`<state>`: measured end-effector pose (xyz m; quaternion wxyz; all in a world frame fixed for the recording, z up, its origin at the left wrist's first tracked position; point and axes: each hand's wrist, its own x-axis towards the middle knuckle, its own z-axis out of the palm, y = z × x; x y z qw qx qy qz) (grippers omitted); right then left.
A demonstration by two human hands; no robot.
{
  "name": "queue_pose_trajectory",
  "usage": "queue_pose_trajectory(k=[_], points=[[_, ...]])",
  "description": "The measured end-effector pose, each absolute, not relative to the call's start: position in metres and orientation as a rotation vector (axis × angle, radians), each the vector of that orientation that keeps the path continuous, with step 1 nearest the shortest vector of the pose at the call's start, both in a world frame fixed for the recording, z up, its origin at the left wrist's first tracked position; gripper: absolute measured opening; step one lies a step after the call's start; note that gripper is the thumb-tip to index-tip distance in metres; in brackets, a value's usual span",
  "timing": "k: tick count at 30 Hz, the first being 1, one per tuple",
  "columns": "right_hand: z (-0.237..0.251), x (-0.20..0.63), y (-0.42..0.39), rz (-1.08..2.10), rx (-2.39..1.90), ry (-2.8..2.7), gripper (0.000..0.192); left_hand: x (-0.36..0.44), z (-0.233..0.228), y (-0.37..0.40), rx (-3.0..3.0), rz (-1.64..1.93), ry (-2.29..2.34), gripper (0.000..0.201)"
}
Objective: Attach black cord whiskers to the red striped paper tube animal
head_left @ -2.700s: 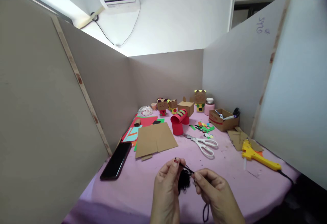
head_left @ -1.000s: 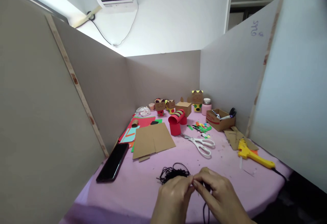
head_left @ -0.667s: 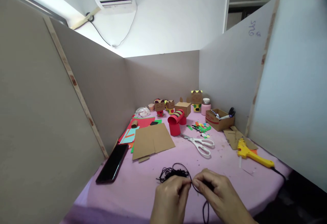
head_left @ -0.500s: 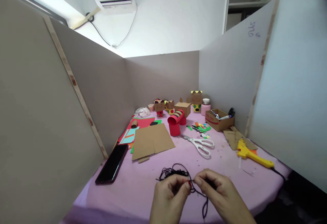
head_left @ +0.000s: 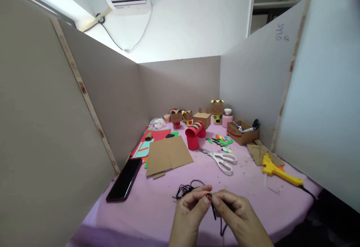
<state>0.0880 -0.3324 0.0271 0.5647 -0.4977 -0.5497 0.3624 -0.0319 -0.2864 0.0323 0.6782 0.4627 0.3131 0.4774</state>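
Near the front edge of the pink table (head_left: pixel 157 205), the left hand (head_left: pixel 189 211) and right hand (head_left: pixel 239 217) both pinch one black cord (head_left: pixel 214 212), fingertips closed on it and almost touching; its tangled bundle (head_left: pixel 187 189) lies just behind. It looks like untangling (or knotting), so next a careful pull apart is needed. Compared with half a second ago, the hands sit slightly closer together.
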Motion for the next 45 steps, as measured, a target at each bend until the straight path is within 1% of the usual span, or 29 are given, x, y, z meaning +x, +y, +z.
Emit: queue_pose_trajectory(k=[7, 11, 14, 16, 19, 21, 26, 29, 33, 37, 41, 45], points=[[0.022, 0.086, -0.327, 1.122, -0.991, -1.144, 0.037, -0.029, 0.029, -0.286, 0.969, 1.027, 0.653, 0.017], [0.021, 0.085, -0.325, 1.185, -0.93, -1.103, 0.039, -0.03, 0.034, -0.287, 1.019, 0.958, 0.634, 0.029], [0.018, 0.083, -0.325, 1.259, -0.875, -1.075, 0.036, -0.034, 0.038, -0.286, 1.102, 0.942, 0.648, 0.019], [0.017, 0.082, -0.325, 1.296, -0.852, -1.024, 0.036, -0.036, 0.04, -0.284, 1.14, 0.935, 0.668, 0.019], [0.019, 0.082, -0.326, 1.301, -0.841, -0.985, 0.043, -0.039, 0.041, -0.281, 1.194, 0.917, 0.686, 0.026], [0.021, 0.082, -0.327, 1.293, -0.85, -1.037, 0.046, -0.039, 0.041, -0.279, 1.189, 0.938, 0.7, 0.026], [0.021, 0.082, -0.328, 1.266, -0.927, -1.124, 0.039, -0.038, 0.038, -0.277, 1.091, 1.015, 0.759, 0.025], [0.018, 0.083, -0.328, 1.289, -0.949, -1.086, 0.04, -0.039, 0.038, -0.277, 1.022, 1.06, 0.772, 0.028], [0.015, 0.083, -0.329, 1.293, -0.947, -1.039, 0.041, -0.041, 0.038, -0.277, 1.011, 1.105, 0.78, 0.022], [0.013, 0.083, -0.328, 1.227, -0.968, -0.928, 0.04, -0.041, 0.037, -0.277, 1.016, 1.11, 0.756, 0.019], [0.007, 0.086, -0.323, 1.186, -0.982, -0.826, 0.038, -0.04, 0.035, -0.277, 0.975, 1.144, 0.765, 0.023], [0.002, 0.09, -0.318, 1.201, -0.992, -0.828, 0.041, -0.039, 0.031, -0.275, 0.935, 1.155, 0.789, 0.028]])
